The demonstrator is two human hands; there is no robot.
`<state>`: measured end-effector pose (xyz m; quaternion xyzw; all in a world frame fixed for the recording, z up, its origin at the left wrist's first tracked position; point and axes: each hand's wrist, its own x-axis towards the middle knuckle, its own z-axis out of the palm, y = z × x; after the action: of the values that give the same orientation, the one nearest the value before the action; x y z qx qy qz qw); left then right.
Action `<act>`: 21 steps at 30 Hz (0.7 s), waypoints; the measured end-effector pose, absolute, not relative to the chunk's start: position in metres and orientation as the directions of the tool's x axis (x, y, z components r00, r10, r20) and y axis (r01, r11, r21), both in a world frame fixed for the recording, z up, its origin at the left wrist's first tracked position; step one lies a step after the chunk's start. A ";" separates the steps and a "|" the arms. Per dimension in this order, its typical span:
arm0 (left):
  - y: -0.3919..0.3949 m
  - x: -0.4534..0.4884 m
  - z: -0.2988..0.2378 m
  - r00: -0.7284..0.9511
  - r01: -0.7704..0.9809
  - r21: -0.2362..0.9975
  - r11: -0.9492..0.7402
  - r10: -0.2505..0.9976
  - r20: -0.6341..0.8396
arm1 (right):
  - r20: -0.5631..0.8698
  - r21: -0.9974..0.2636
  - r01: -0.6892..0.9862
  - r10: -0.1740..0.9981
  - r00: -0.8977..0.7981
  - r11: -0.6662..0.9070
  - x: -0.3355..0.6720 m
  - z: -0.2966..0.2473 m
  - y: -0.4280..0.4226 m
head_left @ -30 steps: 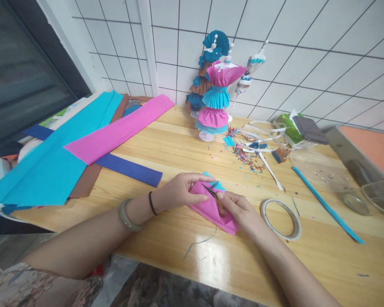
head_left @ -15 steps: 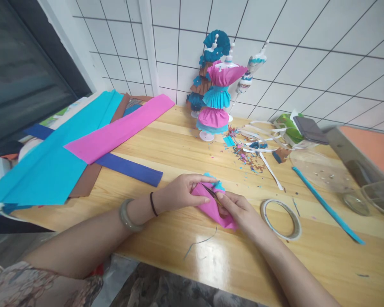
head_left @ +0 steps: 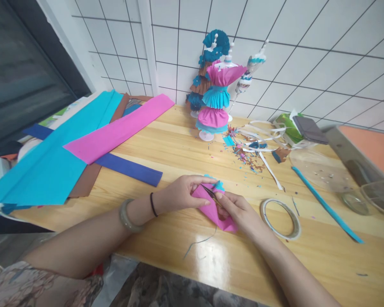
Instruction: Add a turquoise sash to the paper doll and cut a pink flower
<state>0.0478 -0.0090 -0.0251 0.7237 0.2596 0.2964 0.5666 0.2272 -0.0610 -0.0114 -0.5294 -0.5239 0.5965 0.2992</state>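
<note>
My left hand (head_left: pixel 179 194) pinches the upper end of a folded piece of pink crepe paper (head_left: pixel 213 213), thumb on top and fingers behind. In my right hand (head_left: pixel 238 209) is a small pair of dark-bladed scissors (head_left: pixel 208 190), their tips lying against the pink paper by my left thumb. The scissors' handles are mostly hidden by my fingers. Light blue scalloped paper (head_left: pixel 219 185) shows just beyond the pink piece, close to both hands. A thin dark thread-like strip (head_left: pixel 198 243) lies on the wooden table (head_left: pixel 160 238) nearer to me.
Right of my hands lies a tape roll (head_left: pixel 280 218), then a long blue paper strip (head_left: pixel 328 204). Pink (head_left: pixel 121 128) and blue crepe sheets (head_left: pixel 51 162) overlap at left. A tiered paper-dressed figure (head_left: pixel 216 100) stands at the tiled wall, near colourful scraps (head_left: pixel 246 157).
My left hand has shifted very slightly, and its thumb sits a little lower on the pink paper. Both hands keep their hold.
</note>
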 end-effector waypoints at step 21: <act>-0.002 0.042 -0.019 0.612 -0.037 0.995 0.092 0.789 -0.050 | -0.268 -0.934 0.295 0.941 -0.208 -0.201 0.235 -0.002 -0.063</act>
<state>0.0420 -0.0020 -0.0194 0.5990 0.3141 0.3088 0.6687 0.2353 -0.0633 -0.0019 -0.5542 -0.5575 0.5414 0.2981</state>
